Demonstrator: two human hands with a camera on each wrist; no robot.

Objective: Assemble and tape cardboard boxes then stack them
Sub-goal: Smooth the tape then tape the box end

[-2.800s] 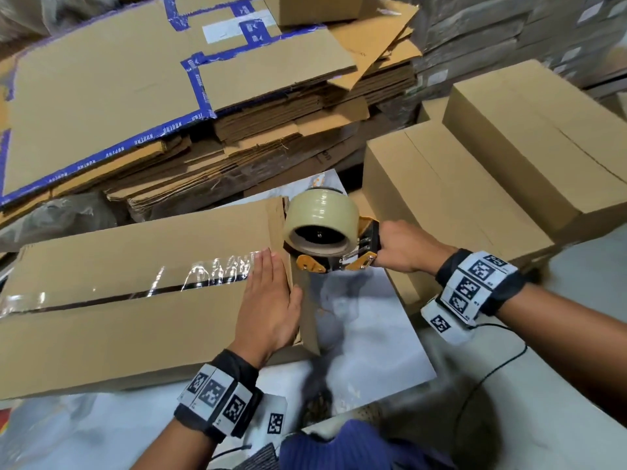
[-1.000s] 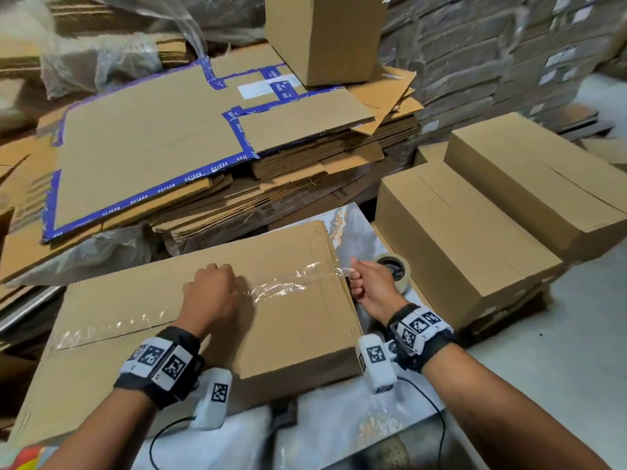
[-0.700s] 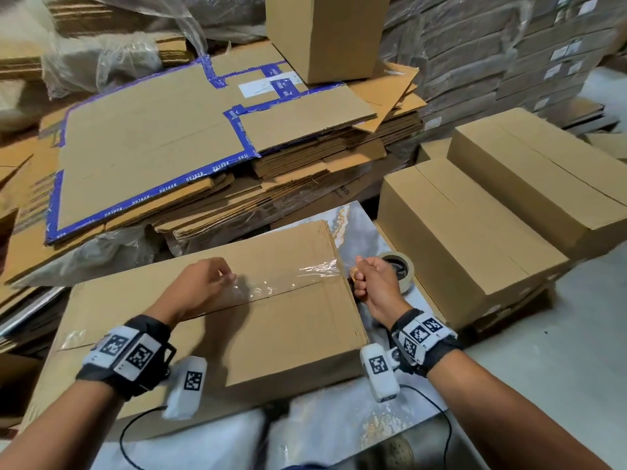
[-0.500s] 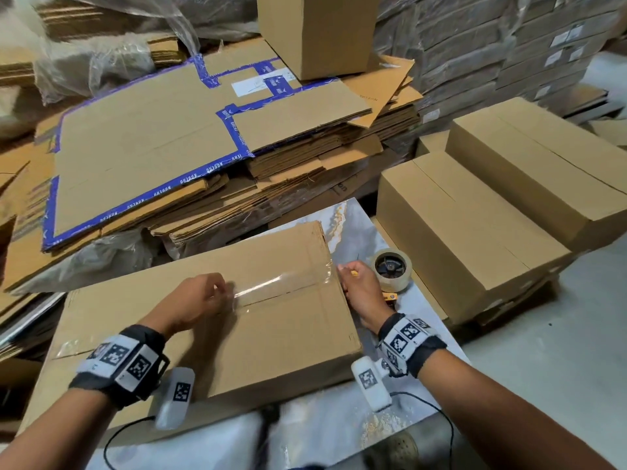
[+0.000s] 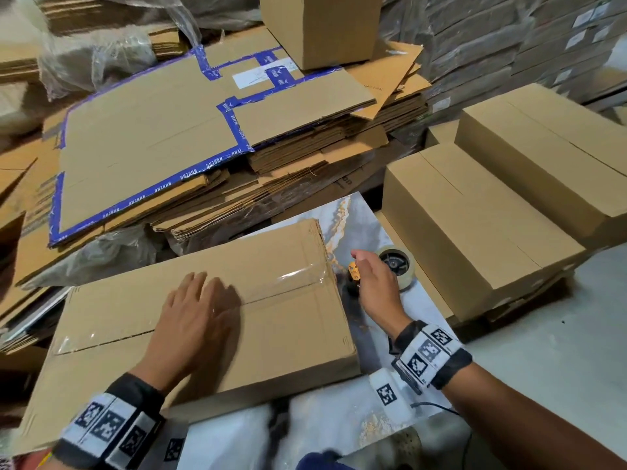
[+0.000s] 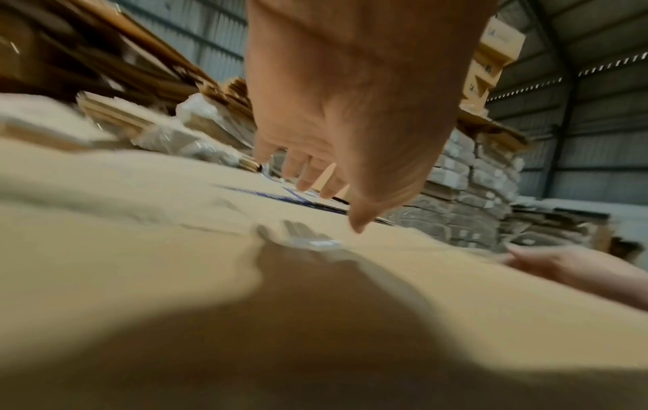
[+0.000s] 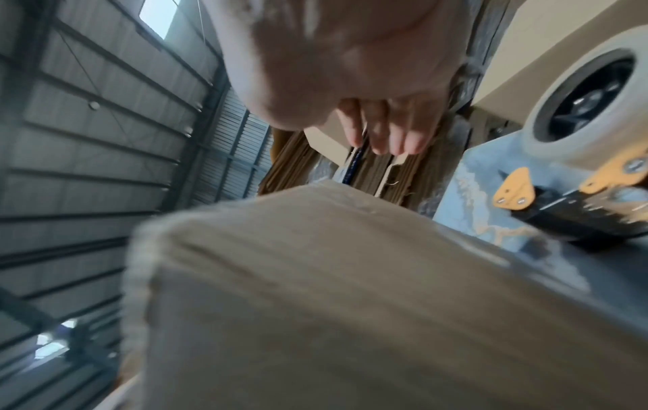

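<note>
A long brown cardboard box [image 5: 278,320] lies on the marbled table [image 5: 353,218], with clear tape [image 5: 288,281] running along its centre seam. My left hand [image 5: 193,313] lies flat on the seam, fingers straight; the left wrist view shows those fingers [image 6: 308,177] spread just above the box [image 6: 175,249]. My right hand [image 5: 373,283] hovers open past the box's right end, next to the tape dispenser [image 5: 393,266] lying on the table, and holds nothing. In the right wrist view the dispenser [image 7: 575,116] sits to the right of the box's end [image 7: 315,277].
Two taped boxes [image 5: 475,225] are stacked in steps at the right. A pile of flat cardboard sheets [image 5: 190,140] with blue tape edging fills the back left, with an upright box [image 5: 322,25] on it. Grey floor [image 5: 559,334] lies at the right.
My right hand set the tape dispenser down on the table and let go. My left hand went from curled fingers smoothing the tape to lying flat on the seam.
</note>
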